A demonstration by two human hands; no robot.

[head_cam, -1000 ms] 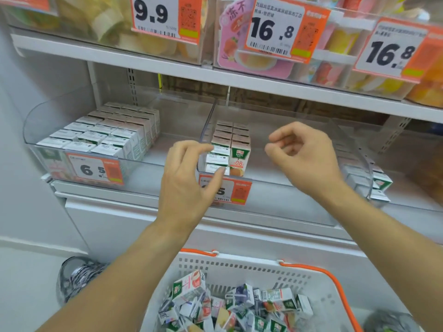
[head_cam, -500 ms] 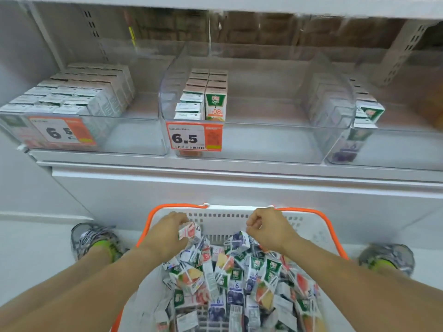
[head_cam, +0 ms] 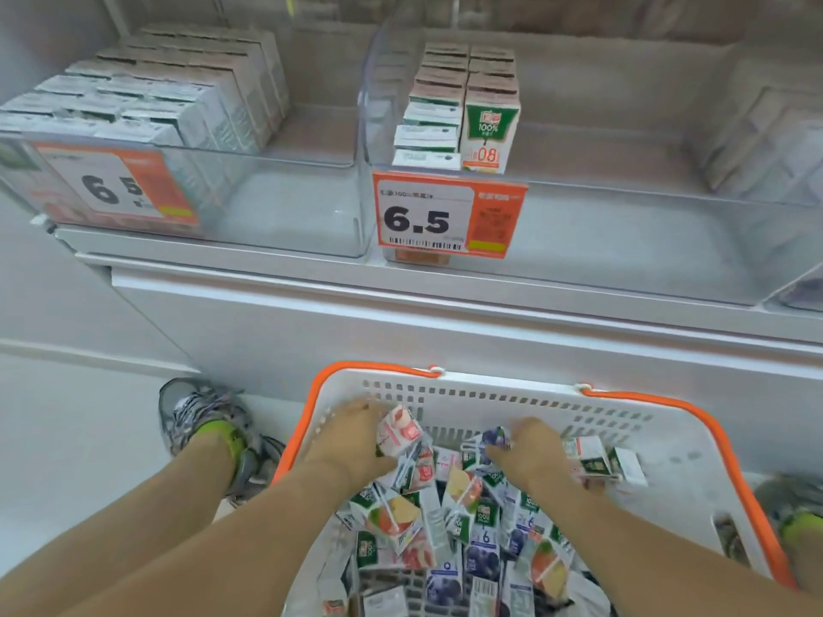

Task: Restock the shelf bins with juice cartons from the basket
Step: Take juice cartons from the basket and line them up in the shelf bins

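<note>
**Both hands in the basket, cartons gripped**

At the upper left of the frame, a clear left bin (head_cam: 311,189) is seen packed with cartons behind a 6.5 tag. At lower centre, a pink carton (head_cam: 398,431) is clasped by the left hand (head_cam: 356,438) inside the white basket (head_cam: 490,396). Above, the middle bin (head_cam: 623,224) holds 2 short rows. Right of centre, a purple carton (head_cam: 496,438) is gripped by the right hand (head_cam: 530,456), among loose juice cartons (head_cam: 467,527).
</note>
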